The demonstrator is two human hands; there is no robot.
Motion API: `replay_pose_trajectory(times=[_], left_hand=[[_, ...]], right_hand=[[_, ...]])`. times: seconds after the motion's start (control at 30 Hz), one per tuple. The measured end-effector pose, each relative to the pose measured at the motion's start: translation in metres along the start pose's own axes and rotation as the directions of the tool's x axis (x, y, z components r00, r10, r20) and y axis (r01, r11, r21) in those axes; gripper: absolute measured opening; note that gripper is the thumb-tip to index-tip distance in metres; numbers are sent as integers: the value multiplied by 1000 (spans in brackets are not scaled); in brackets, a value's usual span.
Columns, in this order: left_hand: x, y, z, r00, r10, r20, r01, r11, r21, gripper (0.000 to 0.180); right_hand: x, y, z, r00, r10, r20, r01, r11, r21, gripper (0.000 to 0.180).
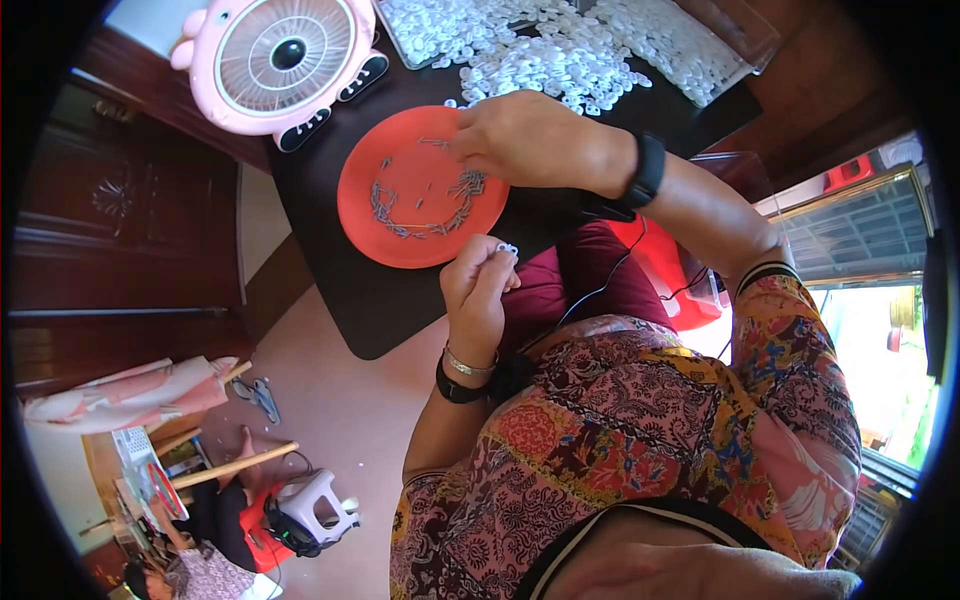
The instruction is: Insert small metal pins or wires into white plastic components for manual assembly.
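Note:
My left hand point(476, 298) is closed in front of the table edge, pinching a small white plastic piece point(508, 249) between thumb and fingertips. Over the right side of a red plate point(360, 205), my right hand point(535, 140) reaches down with fingers drawn together. Whatever its fingertips grip, if anything, is hidden. Small grey metal pins point(462, 205) lie in a rough ring on the plate, with a few near its middle. Beyond the right hand spreads a heap of small white plastic pieces point(555, 70) on the dark table point(345, 300).
A pink animal-shaped fan point(289, 52) stands at the table's far left. Clear bins of white pieces, including a right-hand bin point(680, 50), sit at the back. A red stool point(680, 270) is beside my lap. At lower left, another person point(205, 565) sits near a grey stool point(312, 508).

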State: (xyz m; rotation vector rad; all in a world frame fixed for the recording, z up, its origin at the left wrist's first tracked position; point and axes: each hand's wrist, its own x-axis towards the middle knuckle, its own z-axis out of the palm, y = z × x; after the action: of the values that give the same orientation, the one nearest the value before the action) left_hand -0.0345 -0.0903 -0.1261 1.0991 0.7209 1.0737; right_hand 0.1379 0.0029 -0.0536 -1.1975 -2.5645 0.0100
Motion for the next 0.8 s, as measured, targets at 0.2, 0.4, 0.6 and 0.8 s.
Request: replay_pose_trajectory(times=[0.2,0.4,0.6,0.8], left_hand=[[-1,0,2,1000,-22,17,23,997,-72,11],[-1,0,3,999,-26,30,28,997,-69,11],[2,-3,2,999,-31,24,32,997,-67,12],[3,-3,5,999,-50,9,51,995,-81,12]], right_hand=[[40,-4,34,973,-95,210,118,988,-101,9],[45,-14,37,960,-232,155,258,951,-171,9],[45,-15,42,959,-245,140,269,945,-189,8],[40,-5,52,978,-149,148,171,974,-149,11]])
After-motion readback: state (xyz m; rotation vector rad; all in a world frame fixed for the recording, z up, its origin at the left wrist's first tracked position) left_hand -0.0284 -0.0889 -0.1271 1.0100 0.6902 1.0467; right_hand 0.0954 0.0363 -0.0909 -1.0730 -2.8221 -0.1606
